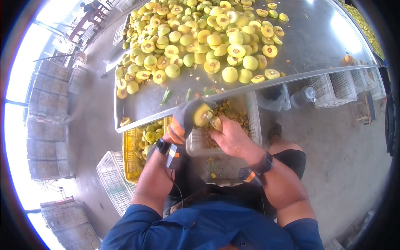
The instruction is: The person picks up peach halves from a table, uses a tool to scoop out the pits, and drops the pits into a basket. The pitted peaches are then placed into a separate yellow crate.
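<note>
My left hand (180, 121), in a dark and orange glove, is closed around a yellow-green peach half (201, 116). Bare, my right hand (233, 136) grips a short pitting tool (216, 123) with a tan handle. Its metal tip touches the cut face of the fruit. Below both hands sits a white crate (257, 121) with brown pits and scraps in it. To the left, a yellow crate (131, 160) contains several peach halves (153, 134). A large heap of peach halves (200, 37) covers much of the metal table in front of me.
The metal table's raised edge (250, 88) runs just beyond my hands. White crates (333, 89) and a clear plastic jug (303, 96) stand under its right side. Another white crate (114, 179) is at my left. Stacked crates (49, 121) line the far left.
</note>
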Available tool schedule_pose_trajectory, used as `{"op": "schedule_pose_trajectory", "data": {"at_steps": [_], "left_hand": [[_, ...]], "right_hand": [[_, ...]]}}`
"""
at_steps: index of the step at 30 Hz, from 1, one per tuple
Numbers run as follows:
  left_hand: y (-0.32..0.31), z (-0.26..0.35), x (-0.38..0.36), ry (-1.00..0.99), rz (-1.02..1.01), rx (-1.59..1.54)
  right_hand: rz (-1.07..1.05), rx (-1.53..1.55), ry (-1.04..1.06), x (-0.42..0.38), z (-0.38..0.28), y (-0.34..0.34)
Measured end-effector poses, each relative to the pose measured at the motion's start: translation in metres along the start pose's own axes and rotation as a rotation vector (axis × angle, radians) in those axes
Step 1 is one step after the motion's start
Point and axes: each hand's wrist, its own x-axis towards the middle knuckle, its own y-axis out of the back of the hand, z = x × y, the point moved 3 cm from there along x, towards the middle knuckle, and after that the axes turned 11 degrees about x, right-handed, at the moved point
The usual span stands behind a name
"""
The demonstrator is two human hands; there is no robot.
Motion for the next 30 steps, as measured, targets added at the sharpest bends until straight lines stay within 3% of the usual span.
{"op": "schedule_pose_trajectory", "data": {"at_steps": [4,8,16,18,20,22,24,26,28,30], "left_hand": [[-0.003,0.000,0.001,0.091,0.013,-0.093],[-0.014,-0.021,-0.009,0.156,0.011,-0.272],[-0.024,-0.033,-0.013,0.089,0.033,0.227],[-0.022,-0.033,-0.011,0.054,0.030,0.298],[-0.018,-0.030,-0.006,0.011,0.042,0.291],[-0.022,-0.035,-0.010,0.096,0.063,0.151],[-0.020,-0.026,-0.011,0.136,0.156,0.087],[-0.019,-0.011,-0.012,0.131,0.327,0.096],[-0.032,-0.014,-0.014,0.247,0.350,0.110],[-0.037,-0.013,-0.017,0.312,0.399,0.159]], "right_hand": [[0.009,0.135,0.064,0.007,-0.001,-0.003],[-0.024,0.048,-0.024,0.006,0.002,-0.012],[-0.090,0.076,0.018,0.015,0.021,-0.018],[-0.258,0.352,-0.360,0.014,0.002,-0.009],[-0.284,0.408,-0.364,0.014,0.000,-0.011],[-0.170,0.236,0.007,0.018,0.015,-0.019],[-0.179,0.284,-0.105,0.017,0.004,-0.015],[-0.100,0.235,0.014,0.021,0.012,-0.016],[0.061,0.082,0.355,0.027,0.047,-0.029],[-0.126,0.236,0.006,0.019,0.014,-0.025]]}}
